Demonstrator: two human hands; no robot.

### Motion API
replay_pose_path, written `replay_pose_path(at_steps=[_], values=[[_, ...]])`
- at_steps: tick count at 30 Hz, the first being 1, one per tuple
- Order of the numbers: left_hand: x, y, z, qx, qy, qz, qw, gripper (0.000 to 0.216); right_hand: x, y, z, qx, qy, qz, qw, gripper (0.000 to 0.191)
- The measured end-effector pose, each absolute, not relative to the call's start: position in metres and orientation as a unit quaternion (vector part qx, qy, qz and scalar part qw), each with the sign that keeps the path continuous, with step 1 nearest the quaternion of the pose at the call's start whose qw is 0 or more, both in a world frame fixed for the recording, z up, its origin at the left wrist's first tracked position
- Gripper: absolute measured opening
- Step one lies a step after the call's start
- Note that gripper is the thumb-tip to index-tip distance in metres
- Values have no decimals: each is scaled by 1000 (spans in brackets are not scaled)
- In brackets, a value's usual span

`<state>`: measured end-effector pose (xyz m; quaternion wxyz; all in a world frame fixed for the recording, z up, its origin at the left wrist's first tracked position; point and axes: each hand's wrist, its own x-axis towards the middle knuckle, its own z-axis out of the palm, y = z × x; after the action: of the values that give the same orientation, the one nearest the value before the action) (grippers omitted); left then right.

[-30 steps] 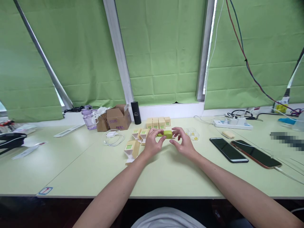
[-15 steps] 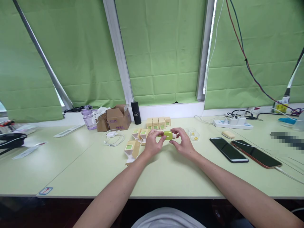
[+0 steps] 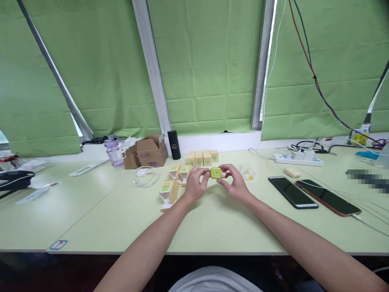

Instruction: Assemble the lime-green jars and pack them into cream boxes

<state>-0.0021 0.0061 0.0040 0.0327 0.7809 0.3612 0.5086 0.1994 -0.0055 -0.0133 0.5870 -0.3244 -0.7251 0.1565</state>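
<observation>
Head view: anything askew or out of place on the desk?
Four small boxes stand in a neat row; the open box beside the left hand lies tipped, flap open. That hand and the right hand pinch a green object. Nothing spilled.

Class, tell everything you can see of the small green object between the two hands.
The small green object is a lime-green, rounded, squarish piece, smooth and plastic-looking. Its broad face is turned toward the camera. The left hand and right hand pinch its sides just over the table. A whitish bit shows at its right edge.
</observation>
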Motion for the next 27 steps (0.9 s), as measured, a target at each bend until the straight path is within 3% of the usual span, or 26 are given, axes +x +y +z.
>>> replay_pose_path(at_steps=[21, 27], values=[[0, 0, 6, 813, 342, 471, 5, 4, 203, -1, -12, -275, -635, 394, 604, 44], [-1, 0, 6, 825, 317, 466, -39, 28, 202, -1, -11, -259, -602, 462, 597, 49]])
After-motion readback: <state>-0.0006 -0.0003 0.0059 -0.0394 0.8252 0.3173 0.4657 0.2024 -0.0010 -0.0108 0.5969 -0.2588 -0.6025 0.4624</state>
